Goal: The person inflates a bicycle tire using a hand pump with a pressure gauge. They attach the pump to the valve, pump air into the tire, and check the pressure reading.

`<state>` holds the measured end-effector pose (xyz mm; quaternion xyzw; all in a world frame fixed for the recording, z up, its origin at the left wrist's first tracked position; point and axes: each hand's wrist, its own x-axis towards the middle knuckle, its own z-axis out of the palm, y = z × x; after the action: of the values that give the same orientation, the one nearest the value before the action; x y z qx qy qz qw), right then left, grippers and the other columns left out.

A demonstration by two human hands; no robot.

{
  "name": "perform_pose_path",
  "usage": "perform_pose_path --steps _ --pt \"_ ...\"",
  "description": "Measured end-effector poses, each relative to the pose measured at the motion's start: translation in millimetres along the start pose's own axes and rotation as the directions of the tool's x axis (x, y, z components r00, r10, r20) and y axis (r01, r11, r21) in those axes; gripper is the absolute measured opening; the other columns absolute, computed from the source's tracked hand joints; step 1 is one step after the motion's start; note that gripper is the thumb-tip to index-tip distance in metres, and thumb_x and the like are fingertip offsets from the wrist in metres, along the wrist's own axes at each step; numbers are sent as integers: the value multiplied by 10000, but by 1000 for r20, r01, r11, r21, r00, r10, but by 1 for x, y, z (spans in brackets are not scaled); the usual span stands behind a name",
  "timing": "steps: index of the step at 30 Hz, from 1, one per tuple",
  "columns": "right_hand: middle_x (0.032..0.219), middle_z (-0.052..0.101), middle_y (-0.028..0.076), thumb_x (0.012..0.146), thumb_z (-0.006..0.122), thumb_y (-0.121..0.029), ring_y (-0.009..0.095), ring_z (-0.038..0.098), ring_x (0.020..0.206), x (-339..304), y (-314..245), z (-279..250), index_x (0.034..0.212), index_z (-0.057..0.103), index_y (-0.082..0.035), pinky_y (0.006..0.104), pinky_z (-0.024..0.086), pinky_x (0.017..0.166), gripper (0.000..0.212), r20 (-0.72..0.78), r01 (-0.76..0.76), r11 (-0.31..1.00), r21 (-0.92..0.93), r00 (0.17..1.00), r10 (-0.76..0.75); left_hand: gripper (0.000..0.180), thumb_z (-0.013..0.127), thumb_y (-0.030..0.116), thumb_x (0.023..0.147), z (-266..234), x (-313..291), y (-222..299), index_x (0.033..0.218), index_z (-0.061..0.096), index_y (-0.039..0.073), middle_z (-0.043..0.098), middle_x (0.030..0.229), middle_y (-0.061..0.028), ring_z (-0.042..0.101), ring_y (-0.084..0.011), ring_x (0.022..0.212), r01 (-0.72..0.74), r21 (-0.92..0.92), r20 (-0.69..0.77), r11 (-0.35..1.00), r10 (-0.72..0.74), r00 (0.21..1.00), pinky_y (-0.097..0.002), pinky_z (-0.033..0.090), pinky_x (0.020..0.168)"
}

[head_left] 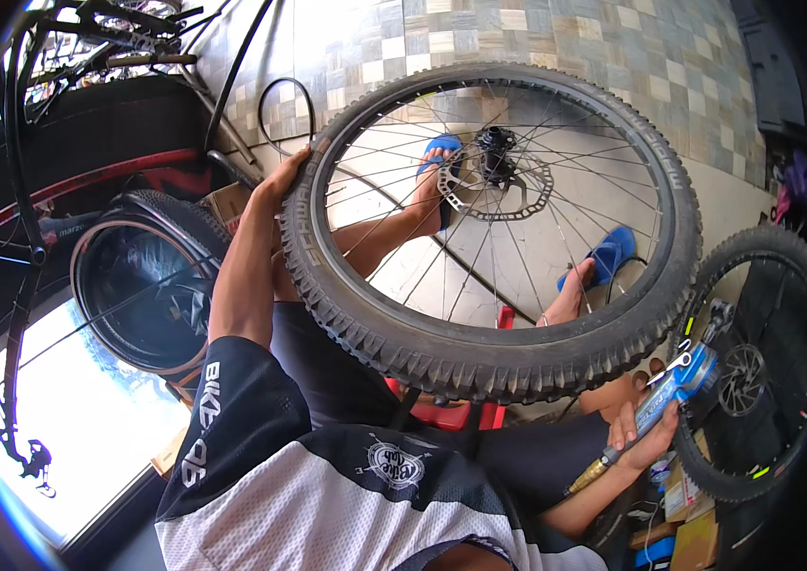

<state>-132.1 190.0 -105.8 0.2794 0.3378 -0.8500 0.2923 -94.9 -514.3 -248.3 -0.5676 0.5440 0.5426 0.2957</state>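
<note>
A large bicycle wheel with a knobby black tire is held tilted in front of me, above my legs. Its hub and silver disc rotor show through the spokes. My left hand grips the tire at its left side, the fingers partly hidden behind the rubber. Low on the right, my right hand is wrapped around a blue tire inflator with a silver lever at its head and a brass fitting at its lower end. The inflator is close to the tire's lower right edge.
A red stool shows beneath the wheel. Another wheel with a disc rotor stands at right, near boxes. At left are more tires and a black bicycle frame. A dark hose crosses the tiled floor.
</note>
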Motion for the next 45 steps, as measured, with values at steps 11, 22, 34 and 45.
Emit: perform_pose_path --steps 11,22,34,45 --pt "1181 524 131 1023 536 -409 96 395 449 12 10 12 1488 285 -10 241 365 293 662 -121 2 1000 -30 993 -6 614 439 646 1010 -5 18 -6 920 709 102 701 698 -59 612 -179 473 1 -89 -8 996 -1 1000 -351 508 502" --pt "1190 528 164 1036 515 -272 113 452 468 13 11 -3 1493 291 20 254 415 320 587 7 75 997 -15 997 -75 645 438 644 1025 3 -3 36 1103 718 68 728 852 -84 668 -186 639 -126 36 -108 991 129 986 -358 553 627" --pt "1072 595 90 956 591 -137 97 482 512 2 13 -27 1402 466 -17 266 416 377 479 -58 32 956 -293 997 -51 1055 571 812 812 167 -218 140 1177 600 -178 660 1129 -355 679 -379 1055 -460 787 -61 412 793 606 -430 509 929" --pt "911 677 239 831 641 -226 318 684 649 -20 90 19 1226 519 53 410 563 570 499 205 201 307 -930 979 -18 700 756 450 702 254 -321 61 1130 529 -56 645 988 -272 654 -377 909 -640 765 194 72 922 335 -462 509 839"
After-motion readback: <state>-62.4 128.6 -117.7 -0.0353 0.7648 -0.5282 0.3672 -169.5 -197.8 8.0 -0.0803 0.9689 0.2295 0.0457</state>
